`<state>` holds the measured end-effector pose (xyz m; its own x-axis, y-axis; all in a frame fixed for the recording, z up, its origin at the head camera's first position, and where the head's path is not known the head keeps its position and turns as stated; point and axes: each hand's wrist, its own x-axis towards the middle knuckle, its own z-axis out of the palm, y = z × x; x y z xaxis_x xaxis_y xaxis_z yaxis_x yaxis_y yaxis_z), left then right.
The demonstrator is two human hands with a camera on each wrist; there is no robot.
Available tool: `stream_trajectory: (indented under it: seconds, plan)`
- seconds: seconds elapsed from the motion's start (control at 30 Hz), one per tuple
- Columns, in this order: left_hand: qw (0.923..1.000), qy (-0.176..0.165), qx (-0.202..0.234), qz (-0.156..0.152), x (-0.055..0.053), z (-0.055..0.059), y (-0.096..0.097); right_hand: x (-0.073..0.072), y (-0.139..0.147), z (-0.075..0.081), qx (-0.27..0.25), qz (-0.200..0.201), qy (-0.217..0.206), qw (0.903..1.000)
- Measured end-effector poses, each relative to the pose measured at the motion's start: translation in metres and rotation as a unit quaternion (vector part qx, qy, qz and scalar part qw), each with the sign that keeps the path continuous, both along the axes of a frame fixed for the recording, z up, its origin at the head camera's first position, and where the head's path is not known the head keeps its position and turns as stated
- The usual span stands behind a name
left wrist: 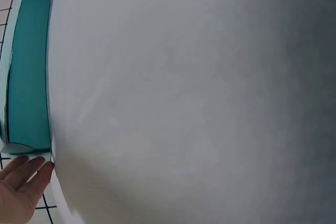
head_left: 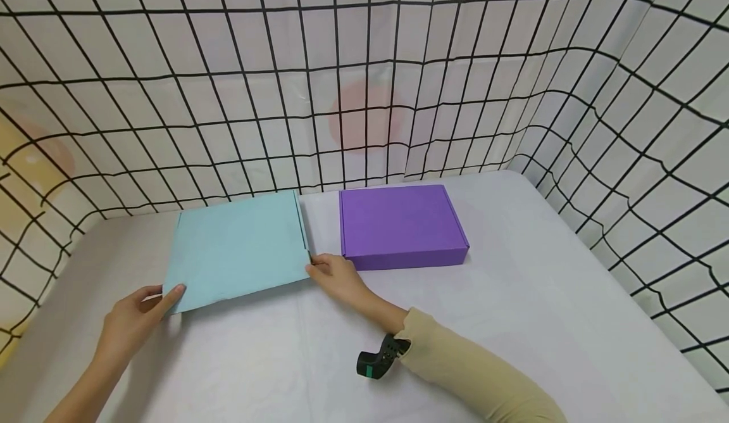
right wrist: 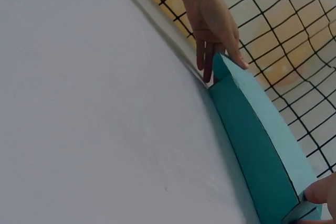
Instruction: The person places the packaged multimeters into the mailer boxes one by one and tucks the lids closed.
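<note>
A flat light blue cardboard box (head_left: pixel 239 246) lies at the left on the white surface. My left hand (head_left: pixel 131 315) pinches its front left corner, thumb on the lid and fingers at the side. The right hand (head_left: pixel 338 280) holds the front right corner, thumb near the lid's edge. In both wrist views the box's darker teal front wall (left wrist: pixel 29 72) shows under the lid edge, and a small flap (right wrist: pixel 223 66) stands out at the left corner. Some of the right fingertips are hidden.
A purple cardboard box (head_left: pixel 401 223), closed, lies right of the light blue one, close to the right hand. Black wire mesh (head_left: pixel 364 62) rises behind and along both sides of the white surface (head_left: pixel 541 321). A black strap device (head_left: pixel 378 356) sits on the right wrist.
</note>
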<state>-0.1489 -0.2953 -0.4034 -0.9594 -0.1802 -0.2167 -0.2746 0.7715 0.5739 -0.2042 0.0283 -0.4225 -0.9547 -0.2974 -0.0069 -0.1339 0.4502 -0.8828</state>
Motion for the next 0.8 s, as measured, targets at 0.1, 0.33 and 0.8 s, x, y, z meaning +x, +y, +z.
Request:
stream_trajectory:
  seconds: [0.1,0.33,0.8]
  plan:
    - [0.9999,-0.011,0.008,-0.009,-0.005,-0.001,-0.003,0.004,-0.003,0.001,0.017,-0.008,0.045,0.9988]
    - [0.9893,-0.026,0.142,-0.017,-0.023,0.0,-0.008,-0.017,-0.013,0.013,0.164,0.114,0.199,0.9594]
    - [0.9828,-0.031,0.182,-0.011,-0.029,-0.011,-0.009,-0.058,-0.003,0.025,0.307,0.286,0.147,0.8954]
